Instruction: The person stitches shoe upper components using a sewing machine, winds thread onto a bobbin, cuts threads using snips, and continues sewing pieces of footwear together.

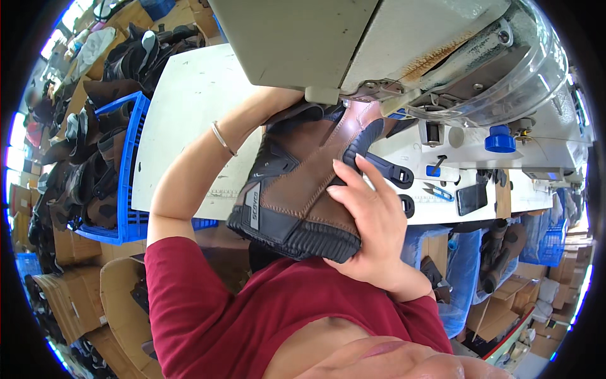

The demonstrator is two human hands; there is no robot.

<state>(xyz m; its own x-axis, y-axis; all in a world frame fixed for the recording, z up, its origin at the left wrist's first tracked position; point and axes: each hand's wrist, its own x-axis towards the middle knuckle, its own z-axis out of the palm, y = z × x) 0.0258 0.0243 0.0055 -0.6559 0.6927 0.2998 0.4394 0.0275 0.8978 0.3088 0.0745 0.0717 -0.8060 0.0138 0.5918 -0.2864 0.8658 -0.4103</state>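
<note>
A brown and black boot [297, 180] with a ribbed black sole is tilted under the head of a sewing machine [303, 44]. My right hand [372, 221] grips it along the sole edge, fingers spread over the brown side. My left arm, with a silver bangle, reaches to the boot's far end. Only the wrist side of my left hand [278, 104] shows there; its fingers are hidden behind the machine and the boot. Light falls on the brown upper beside the sole, close below the machine's stitching parts.
On the white table [183, 126] to the right lie blue-handled snips [437, 192] and a dark phone [471, 199]. A blue crate [136, 170] full of shoes stands at the left. A clear plastic guard [536, 69] curves round the machine head. Cardboard boxes [66, 300] sit lower left.
</note>
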